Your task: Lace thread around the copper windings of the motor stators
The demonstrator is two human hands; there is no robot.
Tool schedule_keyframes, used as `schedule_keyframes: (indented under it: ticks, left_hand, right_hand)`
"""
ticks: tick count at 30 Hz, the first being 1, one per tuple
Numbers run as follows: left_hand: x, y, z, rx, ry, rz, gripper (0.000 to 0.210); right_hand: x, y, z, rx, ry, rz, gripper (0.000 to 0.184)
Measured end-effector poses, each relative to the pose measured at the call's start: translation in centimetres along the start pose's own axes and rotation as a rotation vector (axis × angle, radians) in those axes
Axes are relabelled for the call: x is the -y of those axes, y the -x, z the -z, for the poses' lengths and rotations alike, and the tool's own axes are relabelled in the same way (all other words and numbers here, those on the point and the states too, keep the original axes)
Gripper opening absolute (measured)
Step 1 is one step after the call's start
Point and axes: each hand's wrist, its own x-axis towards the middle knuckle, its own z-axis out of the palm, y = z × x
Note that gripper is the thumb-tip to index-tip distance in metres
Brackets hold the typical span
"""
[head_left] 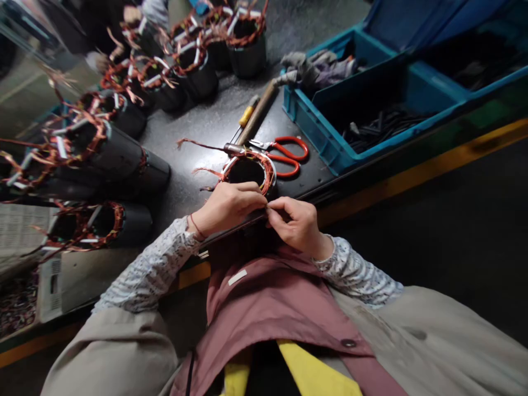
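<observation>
A motor stator (270,171), a dark cylinder ringed with copper windings and white strips, stands upright near the bench's front edge. Loose wire leads stick out from its left side. My left hand (233,206) is closed in a pinch at the front of its rim. Just to the right, my right hand (295,223) also pinches, its fingertips meeting those of the left. Whatever lies between the fingertips is too small to make out. Red-handled scissors (291,158) lie right behind the stator, beside a hammer (258,115) and a yellow-handled screwdriver (246,116).
Several more wound stators (198,69) stand at the back, and others (132,223) lie on their sides at left. Blue bins (330,157) with dark pieces and gloves (317,69) line the right. Part of another person (154,11) shows at the top left.
</observation>
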Motion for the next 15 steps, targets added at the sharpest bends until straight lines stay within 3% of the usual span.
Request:
schedule_keyframes:
  ticks: [5, 9, 11, 15]
  left_hand:
    - [-0.3, 0.4, -0.7, -0.023, -0.258, -0.027, 0.022]
    - [0.2, 0.3, -0.8, -0.087, 0.006, -0.011, 0.014]
    - [0.6, 0.1, -0.7, -0.113, 0.169, 0.008, 0.012]
    - [0.9, 0.0, -0.8, -0.138, 0.276, 0.027, 0.010]
  right_hand:
    - [-0.3, -0.3, 0.1, -0.023, 0.003, -0.017, 0.011]
    - [-0.5, -1.3, -0.2, -0.113, 0.097, 0.028, 0.012]
    - [-0.4, -1.8, -0.4, -0.110, 0.014, -0.123, 0.015]
    - [0.2, -2.2, -0.4, 0.104, -0.439, -0.667, 0.033]
